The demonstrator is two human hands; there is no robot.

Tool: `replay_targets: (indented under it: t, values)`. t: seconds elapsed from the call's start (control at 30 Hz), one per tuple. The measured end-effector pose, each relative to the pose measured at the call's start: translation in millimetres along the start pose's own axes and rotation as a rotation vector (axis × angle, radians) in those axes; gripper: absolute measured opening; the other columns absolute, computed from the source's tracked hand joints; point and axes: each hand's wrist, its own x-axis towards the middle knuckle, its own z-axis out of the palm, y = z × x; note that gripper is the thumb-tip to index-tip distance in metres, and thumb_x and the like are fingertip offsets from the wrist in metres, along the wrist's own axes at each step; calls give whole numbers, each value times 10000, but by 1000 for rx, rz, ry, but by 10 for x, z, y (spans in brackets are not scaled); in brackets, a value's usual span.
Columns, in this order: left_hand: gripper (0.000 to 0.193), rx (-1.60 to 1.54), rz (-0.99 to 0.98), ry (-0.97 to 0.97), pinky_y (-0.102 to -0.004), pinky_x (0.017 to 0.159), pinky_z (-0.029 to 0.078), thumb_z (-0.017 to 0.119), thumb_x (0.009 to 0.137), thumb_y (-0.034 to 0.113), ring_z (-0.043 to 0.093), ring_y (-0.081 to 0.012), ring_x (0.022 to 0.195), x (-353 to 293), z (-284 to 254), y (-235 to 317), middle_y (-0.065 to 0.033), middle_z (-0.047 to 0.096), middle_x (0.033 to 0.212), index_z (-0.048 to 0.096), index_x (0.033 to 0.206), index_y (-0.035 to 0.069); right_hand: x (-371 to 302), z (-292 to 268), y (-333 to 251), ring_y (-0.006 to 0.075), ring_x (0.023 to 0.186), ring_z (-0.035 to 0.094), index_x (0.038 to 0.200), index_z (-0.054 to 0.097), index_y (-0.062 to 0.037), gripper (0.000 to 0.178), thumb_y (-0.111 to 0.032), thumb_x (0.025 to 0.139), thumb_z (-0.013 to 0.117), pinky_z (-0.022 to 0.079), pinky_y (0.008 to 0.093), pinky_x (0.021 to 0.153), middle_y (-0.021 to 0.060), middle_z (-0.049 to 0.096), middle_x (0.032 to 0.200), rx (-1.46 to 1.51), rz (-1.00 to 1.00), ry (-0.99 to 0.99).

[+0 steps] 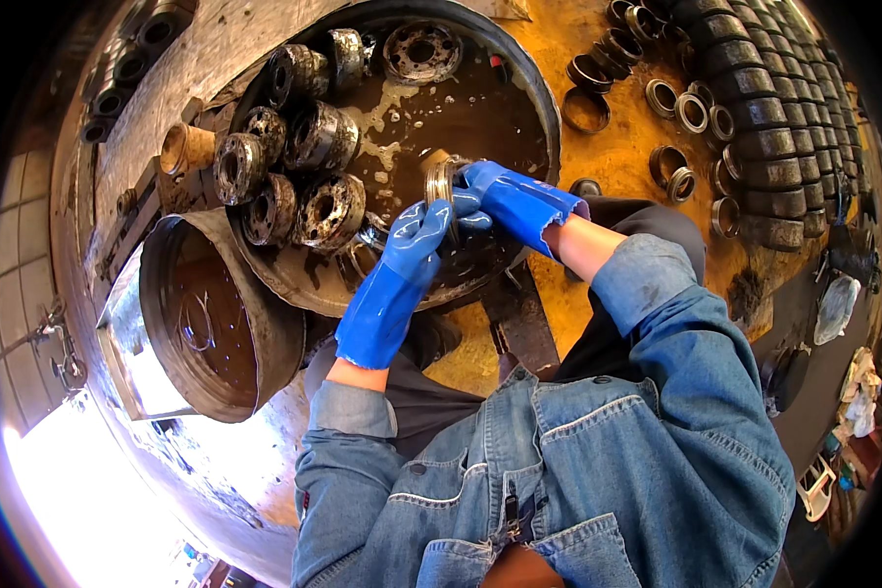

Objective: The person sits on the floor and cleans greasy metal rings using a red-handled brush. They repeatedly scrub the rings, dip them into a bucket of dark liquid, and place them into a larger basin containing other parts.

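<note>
Both my hands wear blue rubber gloves and meet over a wide round tub (551, 108) of murky brown liquid. Pinched in my left hand (416, 238) is a shiny metal ring (439, 184), held on edge above the liquid. My right hand (480, 192) is closed against the ring's right side. Something dark and rough shows at its fingertips, mostly hidden by the glove. Wet, grimy metal rollers (329, 211) are piled along the tub's left side. Another round part (422, 52) lies at its far edge.
A metal drum (274, 323) with dark liquid stands left of the tub, near a tan cup-shaped piece (188, 149). Several loose rings (692, 113) lie on the yellowish floor to the right, beside stacked dark cylindrical parts (769, 127). More dark cylinders (130, 69) sit far left.
</note>
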Motion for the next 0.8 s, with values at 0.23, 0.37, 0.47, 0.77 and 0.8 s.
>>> replay_targets:
  t: [0.23, 0.37, 0.47, 0.77, 0.8]
  values:
    - [403, 139, 50, 19, -349, 986, 504, 518, 1061, 246, 693, -266, 1035, 11, 45, 10, -212, 713, 1129, 609, 1270, -86, 9, 55, 197, 158, 859, 655, 1126, 737, -17, 452, -360, 837, 781, 529, 305, 798, 119, 745, 996, 483, -187, 44]
    - [348, 74, 20, 38, -339, 973, 498, 528, 1057, 208, 690, -242, 1004, -28, -6, -5, -164, 733, 1081, 642, 1217, -79, -87, 31, -177, 179, 955, 674, 1206, 715, -37, 512, -382, 833, 781, 525, 308, 866, 122, 737, 1094, 133, 179, -105]
    - [355, 36, 1, 25, -341, 975, 499, 526, 1058, 213, 691, -245, 1006, -23, 41, -17, -168, 731, 1082, 638, 1224, -79, -6, -31, 37, 189, 954, 678, 1227, 698, -30, 510, -342, 835, 793, 528, 323, 874, 130, 733, 1109, 72, -25, -12]
    - [376, 46, 2, 37, -348, 981, 502, 521, 1060, 230, 692, -254, 1014, -17, -39, -60, -181, 728, 1087, 626, 1245, -80, -106, 45, -47, 228, 958, 675, 1246, 706, -69, 551, -379, 803, 816, 521, 356, 876, 116, 736, 1120, 336, 200, -106]
    - [378, 44, 2, 34, -348, 981, 503, 520, 1061, 232, 692, -255, 1015, -16, -33, -63, -183, 727, 1088, 625, 1247, -80, -98, 59, 6, 230, 955, 675, 1240, 709, -68, 543, -374, 804, 815, 520, 356, 873, 115, 736, 1112, 264, 122, -58]
